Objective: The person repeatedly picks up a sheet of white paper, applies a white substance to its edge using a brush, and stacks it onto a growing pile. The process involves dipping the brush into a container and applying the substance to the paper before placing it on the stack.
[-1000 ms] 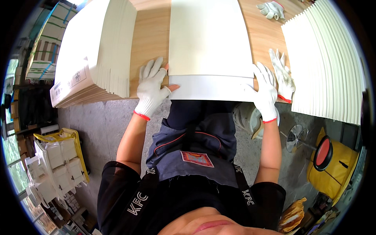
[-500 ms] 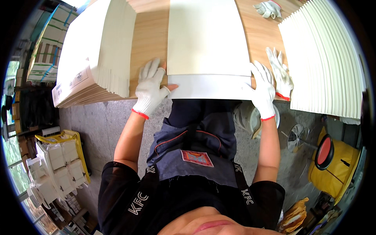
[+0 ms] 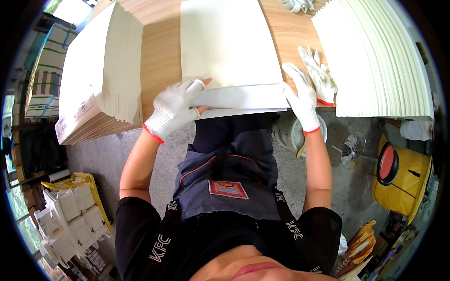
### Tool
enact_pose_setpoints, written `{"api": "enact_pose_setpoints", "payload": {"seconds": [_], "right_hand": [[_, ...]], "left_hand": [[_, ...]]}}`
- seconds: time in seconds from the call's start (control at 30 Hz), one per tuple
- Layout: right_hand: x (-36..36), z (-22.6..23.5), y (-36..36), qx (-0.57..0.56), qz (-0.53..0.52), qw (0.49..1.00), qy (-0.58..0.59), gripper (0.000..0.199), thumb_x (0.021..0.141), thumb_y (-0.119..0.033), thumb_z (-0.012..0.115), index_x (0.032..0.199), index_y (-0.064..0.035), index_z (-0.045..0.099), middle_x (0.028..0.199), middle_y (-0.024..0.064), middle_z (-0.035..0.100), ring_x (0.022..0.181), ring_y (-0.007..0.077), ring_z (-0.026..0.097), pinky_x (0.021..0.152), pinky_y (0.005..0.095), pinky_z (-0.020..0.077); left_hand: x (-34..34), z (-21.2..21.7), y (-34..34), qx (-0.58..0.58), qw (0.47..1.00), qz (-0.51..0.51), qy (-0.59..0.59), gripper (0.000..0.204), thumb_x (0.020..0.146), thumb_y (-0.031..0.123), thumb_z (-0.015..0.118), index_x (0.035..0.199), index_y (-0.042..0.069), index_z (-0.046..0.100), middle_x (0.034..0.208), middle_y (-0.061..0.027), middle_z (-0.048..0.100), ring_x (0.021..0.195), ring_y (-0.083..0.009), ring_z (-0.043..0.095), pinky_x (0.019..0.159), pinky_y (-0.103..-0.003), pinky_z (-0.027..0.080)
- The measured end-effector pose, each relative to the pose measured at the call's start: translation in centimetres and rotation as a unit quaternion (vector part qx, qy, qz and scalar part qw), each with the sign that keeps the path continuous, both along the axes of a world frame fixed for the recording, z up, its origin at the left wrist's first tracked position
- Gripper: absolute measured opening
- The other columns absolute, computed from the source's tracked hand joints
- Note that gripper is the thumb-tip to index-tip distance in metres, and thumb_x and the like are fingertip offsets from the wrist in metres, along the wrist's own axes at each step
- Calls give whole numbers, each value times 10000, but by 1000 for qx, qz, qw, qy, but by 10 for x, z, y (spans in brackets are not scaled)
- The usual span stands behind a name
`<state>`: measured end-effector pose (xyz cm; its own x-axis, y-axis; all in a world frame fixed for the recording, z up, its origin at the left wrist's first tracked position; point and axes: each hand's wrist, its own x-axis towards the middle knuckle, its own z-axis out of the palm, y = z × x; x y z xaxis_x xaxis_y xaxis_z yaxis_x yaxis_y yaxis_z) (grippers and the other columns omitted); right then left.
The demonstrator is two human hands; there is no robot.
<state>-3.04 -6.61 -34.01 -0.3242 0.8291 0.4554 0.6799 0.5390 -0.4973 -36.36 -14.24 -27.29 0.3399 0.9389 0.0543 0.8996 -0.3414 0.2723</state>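
Note:
A long cream sheet [image 3: 227, 42] lies on the wooden table in front of me. Across its near end runs a white strip [image 3: 241, 95], its left end slightly raised, and another white edge shows below it. My left hand [image 3: 174, 104], in a white glove with bare thumb and index tips, grips the strip's left end between those fingers. At the right end my gloved right hand [image 3: 302, 96] has its fingers stretched out, with the thumb by the strip's edge. A spare white glove [image 3: 319, 77] with a red cuff lies just right of that hand.
Tall stacks of folded cream board stand on the table, one on the left [image 3: 122, 65] and one on the right [image 3: 375, 61]. Another glove [image 3: 298, 4] lies at the far side. Below right are a white bucket [image 3: 300, 133] and a yellow container [image 3: 398, 187].
My left hand has turned inward and taken hold of the strip's left end, lifting it a little. The right hand stays by the right end. The whole view has shifted slightly.

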Motion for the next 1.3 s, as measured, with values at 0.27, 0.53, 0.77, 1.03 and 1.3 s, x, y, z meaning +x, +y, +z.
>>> {"api": "enact_pose_setpoints", "payload": {"seconds": [0.27, 0.53, 0.77, 1.03, 1.3], "right_hand": [[-54, 86, 49, -270, 135, 921, -247, 531, 949, -526, 523, 1200, -81, 671, 1135, 134, 695, 1086, 287, 619, 970, 368, 452], [-61, 67, 103, -309, 190, 900, -243, 679, 829, -667, 614, 1183, -92, 688, 1136, 160, 694, 1053, 282, 621, 938, 367, 462], [-61, 47, 85, -293, 96, 935, -173, 464, 786, -539, 723, 822, -76, 705, 728, 94, 646, 685, 245, 607, 659, 386, 477], [-55, 10, 79, -162, 68, 980, -98, 402, 761, -496, 752, 793, -99, 698, 747, 114, 645, 696, 289, 627, 650, 407, 484], [-57, 7, 78, -91, 71, 989, -90, 372, 821, -474, 677, 857, -104, 692, 807, 126, 664, 730, 305, 639, 649, 397, 502]], "left_hand": [[9, 4, 2, 66, 994, -60, 60, 444, 733, 156, 733, 1164, 207, 639, 1008, -53, 646, 879, -265, 651, 694, -369, 538], [-20, -27, 70, -97, 985, 133, -58, 331, 785, 389, 773, 926, 94, 718, 941, -56, 648, 857, -241, 640, 717, -346, 488], [-21, -30, 78, -164, 967, 176, -87, 453, 738, 425, 817, 948, 43, 692, 986, -52, 649, 866, -203, 644, 745, -342, 494], [9, 14, 102, -200, 969, 102, 101, 559, 715, 240, 824, 1192, 185, 537, 1156, -80, 612, 975, -273, 654, 767, -380, 537], [85, 19, 159, -295, 849, -209, 386, 893, 616, 86, 848, 1373, 372, 469, 1301, -17, 526, 1032, -267, 655, 766, -391, 586]]}}
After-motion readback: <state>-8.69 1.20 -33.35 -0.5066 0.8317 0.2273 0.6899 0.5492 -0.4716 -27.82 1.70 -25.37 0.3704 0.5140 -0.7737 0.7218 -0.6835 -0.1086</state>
